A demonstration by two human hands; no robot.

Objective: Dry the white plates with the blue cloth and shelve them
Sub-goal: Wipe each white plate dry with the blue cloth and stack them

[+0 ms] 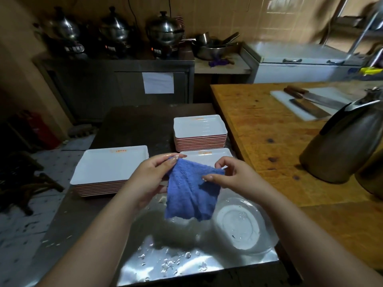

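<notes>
Both hands, left hand [154,175] and right hand [230,175], pinch the blue cloth [191,191] by its top corners; nearest white plate [204,157] sits just behind it, right-hand side closer, long axis crosswise.

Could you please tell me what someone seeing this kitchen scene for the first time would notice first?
The eye lands on the blue cloth, held up at the centre by the left hand and right hand, each pinching a top corner. Behind it sit stacks of white plates, one on the left and more at centre right, on a wet metal table. A round glass dish lies below the right hand.
</notes>
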